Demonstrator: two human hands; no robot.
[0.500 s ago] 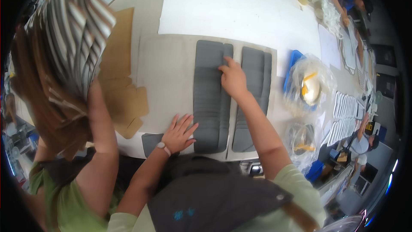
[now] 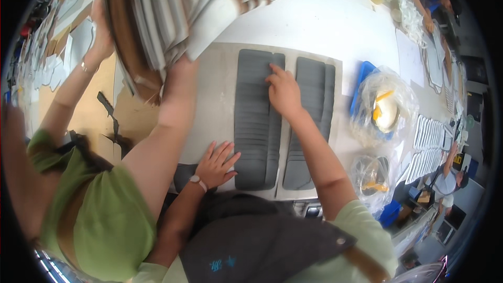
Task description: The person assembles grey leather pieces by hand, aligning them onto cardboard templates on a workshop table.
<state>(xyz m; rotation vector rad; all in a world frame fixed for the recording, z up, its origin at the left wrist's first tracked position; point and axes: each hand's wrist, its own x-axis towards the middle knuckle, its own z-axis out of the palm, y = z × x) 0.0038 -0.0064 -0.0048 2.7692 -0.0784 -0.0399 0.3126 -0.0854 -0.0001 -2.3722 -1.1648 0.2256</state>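
Currently, from my remote seat, I have the left hand (image 2: pixel 216 165) palm down beside the lower left edge of the left grey panel (image 2: pixel 254 120). Its fingers are fanned out and straight, their tips at that edge, and I see nothing gripped in them. A round watch (image 2: pixel 195 178) sits on that wrist, and a dark grey piece (image 2: pixel 183 175) lies partly under the forearm.

My right hand (image 2: pixel 284 93) is higher up, over the right side of the same panel. Its index finger points forward and another fingertip sits a little apart from it, both at the panel's surface near the long seam; the other fingers are loosely bent, and I make out nothing held. What lies under that palm I cannot tell.

The left grey panel lies flat and lengthwise on a pale board (image 2: pixel 215 94), with the right grey panel (image 2: pixel 313 89) next to it across a narrow gap, partly covered by my right forearm. Both have fine ribs running crosswise. The board rests on a white table (image 2: pixel 319 21).

To my right, a blue tray (image 2: pixel 360 81) stands under clear plastic (image 2: pixel 403 94), with a yellow tool (image 2: pixel 383 96) in it. On my left, a co-worker in a green shirt (image 2: pixel 112 220) holds up a blurred stack of brown and white sheets (image 2: pixel 167 10).
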